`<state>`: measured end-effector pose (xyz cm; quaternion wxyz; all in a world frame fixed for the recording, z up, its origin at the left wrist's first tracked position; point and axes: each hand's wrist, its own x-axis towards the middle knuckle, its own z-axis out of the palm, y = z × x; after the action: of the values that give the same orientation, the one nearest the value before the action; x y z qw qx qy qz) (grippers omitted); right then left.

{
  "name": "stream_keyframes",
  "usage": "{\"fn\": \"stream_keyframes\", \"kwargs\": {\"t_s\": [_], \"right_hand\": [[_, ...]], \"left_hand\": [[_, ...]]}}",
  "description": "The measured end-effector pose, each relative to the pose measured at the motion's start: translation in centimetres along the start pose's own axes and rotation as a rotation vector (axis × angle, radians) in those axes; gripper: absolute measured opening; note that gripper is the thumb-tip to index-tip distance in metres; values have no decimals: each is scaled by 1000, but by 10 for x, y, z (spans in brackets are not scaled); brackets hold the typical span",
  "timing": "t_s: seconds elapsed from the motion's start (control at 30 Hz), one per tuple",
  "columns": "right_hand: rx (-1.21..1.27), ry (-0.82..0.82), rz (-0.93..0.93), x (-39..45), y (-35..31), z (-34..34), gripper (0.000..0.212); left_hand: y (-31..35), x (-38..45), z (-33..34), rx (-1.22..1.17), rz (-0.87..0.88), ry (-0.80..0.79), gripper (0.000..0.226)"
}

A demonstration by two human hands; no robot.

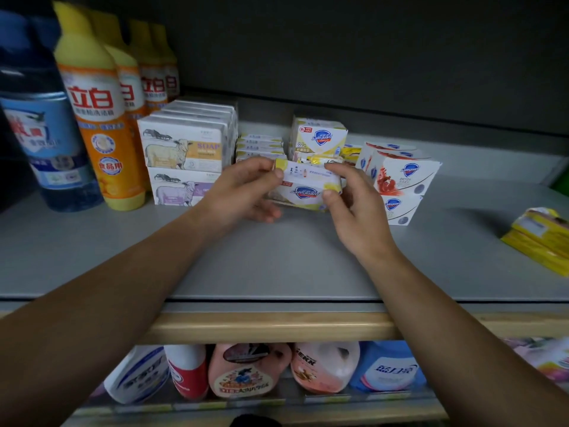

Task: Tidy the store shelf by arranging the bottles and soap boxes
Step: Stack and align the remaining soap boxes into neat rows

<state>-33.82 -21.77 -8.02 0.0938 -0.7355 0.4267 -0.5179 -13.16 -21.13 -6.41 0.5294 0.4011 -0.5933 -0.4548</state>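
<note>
A white and yellow Safeguard soap box (304,189) is held just above the grey shelf (277,260), gripped at its left end by my left hand (246,192) and at its right end by my right hand (354,208). Behind it stands another yellow Safeguard box (320,135) on top of more soap. Stacked white boxes with a sheep picture (184,152) sit to the left. White and red Safeguard boxes (400,174) are stacked to the right. Yellow and orange dish-soap bottles (98,118) and a blue bottle (43,131) stand at the far left.
Flat soap packs (260,146) lie behind my left hand. A pile of yellow packs (542,238) lies at the shelf's right edge. Below the wooden shelf lip (277,326), several detergent jugs (246,371) fill the lower shelf. A dark back wall closes off the shelf.
</note>
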Motion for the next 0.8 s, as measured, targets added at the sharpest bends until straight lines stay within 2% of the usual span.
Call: {"fn": "stream_keyframes", "kwargs": {"t_s": [0.2,0.33,0.43,0.53,0.63,0.7,0.8], "right_hand": [[-98,-163,126,1,7,3,32],[-130,-163,58,2,5,0,35],[-227,-117,-84,2,-4,-2,36],[-386,-142,-210,0,-12,2,33],[-488,-194,-264,-3,-17,8,37],[-513,-240,-279,-3,-21,13,44],[-610,-330,-275,0,-26,25,54]], "left_hand": [[-16,5,-3,585,83,181,25],[-16,1,-4,717,118,202,33],[-11,-5,-3,776,119,207,37],[-4,-14,-6,881,100,140,40],[-3,-32,-24,1094,129,14,38],[-4,-49,-45,1247,123,-65,46],[-6,-66,-67,1305,136,-102,61]]}}
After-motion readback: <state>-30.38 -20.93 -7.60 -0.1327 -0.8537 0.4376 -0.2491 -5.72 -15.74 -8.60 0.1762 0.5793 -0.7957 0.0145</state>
